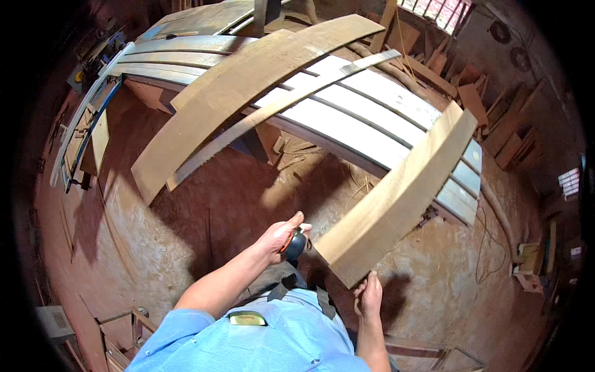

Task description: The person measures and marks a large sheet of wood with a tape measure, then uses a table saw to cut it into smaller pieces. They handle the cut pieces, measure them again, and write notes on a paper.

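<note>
My left hand [282, 239] is closed around a rounded black-and-orange tape measure [294, 246], just left of a thick wooden beam [396, 195]. The beam is pale, slightly curved, and slants from the bench toward me. Its far part lies over the bench, while the near end juts past the bench edge. At that end's lower right corner my right hand [370, 292] has its fingers curled against the wood, gripping it from the side. Farther left, a wide curved plank [248, 93] and a narrow wooden strip [273, 111] lie across the bench.
The slatted metal-topped bench [347, 118] runs across in front of me. Wood offcuts [477, 102] lean at the back right. A frame with a blue edge [102, 121] stands at left. Shavings [297, 158] lie on the floor. A wooden frame [127, 328] is at lower left.
</note>
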Tool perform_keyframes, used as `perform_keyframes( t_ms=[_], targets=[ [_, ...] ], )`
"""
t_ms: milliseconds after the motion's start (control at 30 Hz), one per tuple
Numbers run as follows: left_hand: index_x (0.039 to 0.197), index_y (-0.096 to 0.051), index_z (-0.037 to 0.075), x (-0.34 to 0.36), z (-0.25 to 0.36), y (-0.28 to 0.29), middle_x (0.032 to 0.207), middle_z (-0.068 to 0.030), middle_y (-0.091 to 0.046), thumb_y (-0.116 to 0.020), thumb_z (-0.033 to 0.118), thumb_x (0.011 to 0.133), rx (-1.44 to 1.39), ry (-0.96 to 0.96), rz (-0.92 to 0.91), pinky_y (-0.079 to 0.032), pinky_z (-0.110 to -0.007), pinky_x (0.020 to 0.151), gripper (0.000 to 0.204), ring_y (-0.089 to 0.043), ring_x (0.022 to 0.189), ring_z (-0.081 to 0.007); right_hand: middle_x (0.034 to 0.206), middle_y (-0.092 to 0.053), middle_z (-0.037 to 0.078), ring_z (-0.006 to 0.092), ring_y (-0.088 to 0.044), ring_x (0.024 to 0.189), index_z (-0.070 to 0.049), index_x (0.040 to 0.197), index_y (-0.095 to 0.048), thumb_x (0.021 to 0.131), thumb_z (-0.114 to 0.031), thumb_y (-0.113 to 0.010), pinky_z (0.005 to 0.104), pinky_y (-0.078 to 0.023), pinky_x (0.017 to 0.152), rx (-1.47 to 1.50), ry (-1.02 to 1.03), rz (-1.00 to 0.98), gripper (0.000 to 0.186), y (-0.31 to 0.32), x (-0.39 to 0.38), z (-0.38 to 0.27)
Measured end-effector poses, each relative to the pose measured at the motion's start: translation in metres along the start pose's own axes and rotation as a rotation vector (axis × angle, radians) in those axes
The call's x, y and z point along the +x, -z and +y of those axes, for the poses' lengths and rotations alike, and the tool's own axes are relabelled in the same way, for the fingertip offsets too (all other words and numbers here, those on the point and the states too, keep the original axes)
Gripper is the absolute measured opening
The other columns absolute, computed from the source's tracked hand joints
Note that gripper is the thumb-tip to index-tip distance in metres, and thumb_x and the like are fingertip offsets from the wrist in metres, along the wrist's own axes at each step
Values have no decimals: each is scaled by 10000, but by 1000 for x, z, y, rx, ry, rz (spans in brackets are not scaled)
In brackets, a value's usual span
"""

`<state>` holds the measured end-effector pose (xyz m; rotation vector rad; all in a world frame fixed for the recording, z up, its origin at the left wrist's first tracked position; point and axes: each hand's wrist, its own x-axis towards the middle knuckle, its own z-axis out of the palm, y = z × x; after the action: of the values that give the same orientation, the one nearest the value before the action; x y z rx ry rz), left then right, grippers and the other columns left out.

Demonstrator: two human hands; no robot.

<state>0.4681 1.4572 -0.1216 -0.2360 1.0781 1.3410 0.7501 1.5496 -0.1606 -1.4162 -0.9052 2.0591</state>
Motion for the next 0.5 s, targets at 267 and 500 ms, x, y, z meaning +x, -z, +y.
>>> perform_keyframes(
  t_ms=[267, 500],
  targets=[
    [980, -632, 3, 99, 109, -39, 903, -69, -642, -513, 412, 941, 464, -403, 58, -459, -315, 747, 428, -572, 812, -135, 1015, -627, 85, 161, -611, 848, 6, 1065, -553, 988, -338, -462, 262, -489, 716, 144, 105, 100, 364, -30, -12, 10],
    [959, -654, -31, 184, 191, -100, 875, -207, -667, -558, 441, 865, 1083, -750, 321, -486, -383, 784, 491, -646, 863, -288, 837, -617, 66, 172, -612, 645, -42, 1006, -551, 975, -341, -483, 358, -574, 507, 254, 47, 224, 308, -41, -38, 21]
  ],
)
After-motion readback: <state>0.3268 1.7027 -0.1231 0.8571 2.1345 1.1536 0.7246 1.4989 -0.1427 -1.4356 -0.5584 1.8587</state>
